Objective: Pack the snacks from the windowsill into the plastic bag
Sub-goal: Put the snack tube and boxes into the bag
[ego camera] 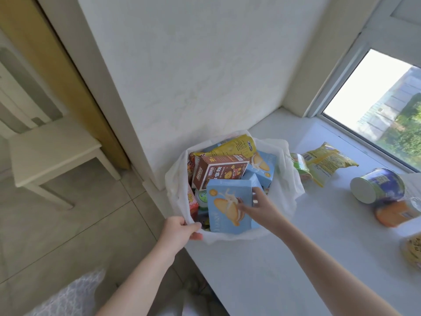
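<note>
Snacks are filling the white plastic bag [289, 179], which is standing at the left end of the windowsill [284, 258]. On top, a blue biscuit box [227, 206] is lying, with a brown box [218, 172] and a yellow pouch [234, 145] behind it. The right hand [259, 207] is resting on the blue box with fingers spread apart, not closed around it. The left hand [180, 231] is gripping the near rim of the bag. A yellow packet [328, 163] and a blue cup [378, 185] are waiting on the sill.
</note>
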